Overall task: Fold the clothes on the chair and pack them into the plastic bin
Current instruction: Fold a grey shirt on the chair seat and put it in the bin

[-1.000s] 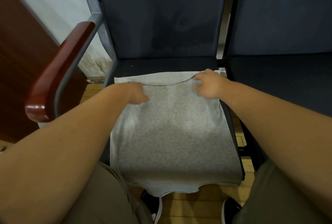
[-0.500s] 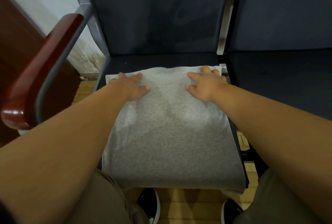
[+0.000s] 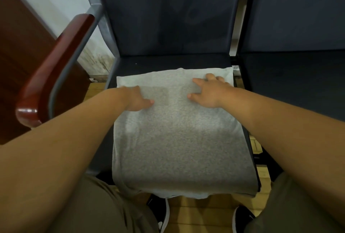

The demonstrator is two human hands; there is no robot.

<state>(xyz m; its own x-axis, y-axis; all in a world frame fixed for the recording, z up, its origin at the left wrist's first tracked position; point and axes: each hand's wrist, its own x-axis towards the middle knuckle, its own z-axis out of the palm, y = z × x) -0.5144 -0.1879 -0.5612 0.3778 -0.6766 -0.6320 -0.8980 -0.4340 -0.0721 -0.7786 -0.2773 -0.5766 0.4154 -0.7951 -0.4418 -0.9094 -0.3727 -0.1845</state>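
Grey folded garment (image 3: pixel 179 139) on chair seat (image 3: pixel 168 62); 2 hands, left hand (image 3: pixel 137 100) and right hand (image 3: pixel 209 92), spread flat, apparently pressing the fold smooth

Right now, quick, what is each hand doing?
Left hand: open, palm down on the grey garment.
Right hand: open, fingers spread, pressing the same garment.
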